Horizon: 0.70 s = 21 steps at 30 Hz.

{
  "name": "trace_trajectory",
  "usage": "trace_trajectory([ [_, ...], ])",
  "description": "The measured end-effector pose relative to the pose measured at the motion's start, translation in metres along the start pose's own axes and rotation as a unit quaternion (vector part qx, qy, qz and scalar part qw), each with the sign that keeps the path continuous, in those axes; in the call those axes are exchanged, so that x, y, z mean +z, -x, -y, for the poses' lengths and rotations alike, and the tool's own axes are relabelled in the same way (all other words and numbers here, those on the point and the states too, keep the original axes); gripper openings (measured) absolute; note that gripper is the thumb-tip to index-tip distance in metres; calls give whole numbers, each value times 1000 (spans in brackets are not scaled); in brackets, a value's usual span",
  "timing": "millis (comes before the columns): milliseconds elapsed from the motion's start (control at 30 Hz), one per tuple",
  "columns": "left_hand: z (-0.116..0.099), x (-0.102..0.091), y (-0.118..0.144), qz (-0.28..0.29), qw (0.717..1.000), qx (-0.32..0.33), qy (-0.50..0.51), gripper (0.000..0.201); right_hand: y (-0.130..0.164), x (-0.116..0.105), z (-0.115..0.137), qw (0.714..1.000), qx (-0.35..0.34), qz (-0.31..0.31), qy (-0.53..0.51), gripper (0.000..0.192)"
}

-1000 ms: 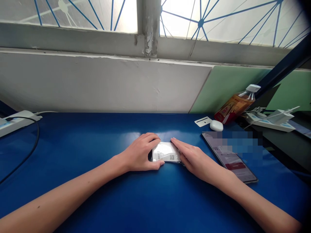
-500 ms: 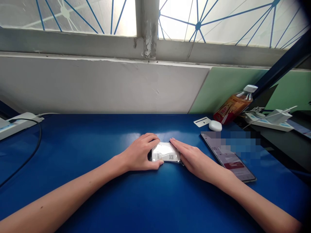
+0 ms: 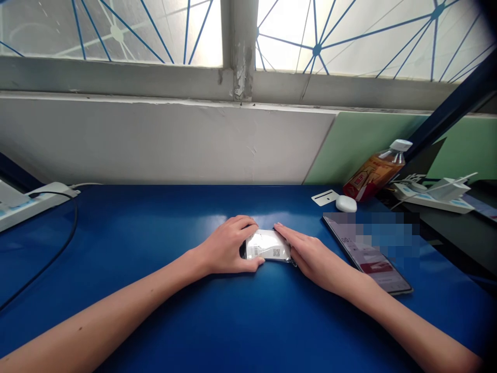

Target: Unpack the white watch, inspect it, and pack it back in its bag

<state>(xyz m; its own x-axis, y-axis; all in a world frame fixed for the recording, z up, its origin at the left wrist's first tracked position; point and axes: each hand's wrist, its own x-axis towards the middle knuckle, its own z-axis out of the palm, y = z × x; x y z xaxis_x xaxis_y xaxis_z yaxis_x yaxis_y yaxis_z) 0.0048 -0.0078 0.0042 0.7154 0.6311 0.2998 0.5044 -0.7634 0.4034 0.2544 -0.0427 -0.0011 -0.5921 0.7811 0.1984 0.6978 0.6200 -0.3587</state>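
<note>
Desktop (image 3: 240,326), blue, meets one wall (image 3: 163,140) behind and spreads wide before the left hand (image 3: 228,246), thumb and fingers pinching, and right hand (image 3: 311,256), fingers pressed together, thumb hidden. Near the right edge: one smartphone (image 3: 365,254), one drink bottle (image 3: 375,174). Mid-desk, one plastic-wrapped white packet (image 3: 267,244), left end pinched, right end touched. One earbud case (image 3: 346,203), one card (image 3: 325,197).

A glossy blue table (image 3: 240,321) fills the lower frame. At its centre lies a white package (image 3: 267,244) in clear plastic. Right of centre, a phone (image 3: 367,256) lies screen up; just above it are a small white case (image 3: 346,204), a white card (image 3: 325,198) and a bottle (image 3: 373,177). At the left edge sit a power strip (image 3: 46,201) and black cable (image 3: 71,235).
</note>
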Motion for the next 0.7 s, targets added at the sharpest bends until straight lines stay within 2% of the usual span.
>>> trace_trajectory([
  [300, 1, 1, 4, -2, 1000, -8, -11, 54, 0, -12, -3, 998, 46, 22, -29, 51],
  [500, 3, 3, 4, -1, 1000, -7, -20, 56, 2, -12, -4, 999, 24, 29, -4, 49],
  [700, 2, 4, 3, -17, 1000, -2, -25, 53, 1, -19, -5, 998, -18, -41, 51, 38],
])
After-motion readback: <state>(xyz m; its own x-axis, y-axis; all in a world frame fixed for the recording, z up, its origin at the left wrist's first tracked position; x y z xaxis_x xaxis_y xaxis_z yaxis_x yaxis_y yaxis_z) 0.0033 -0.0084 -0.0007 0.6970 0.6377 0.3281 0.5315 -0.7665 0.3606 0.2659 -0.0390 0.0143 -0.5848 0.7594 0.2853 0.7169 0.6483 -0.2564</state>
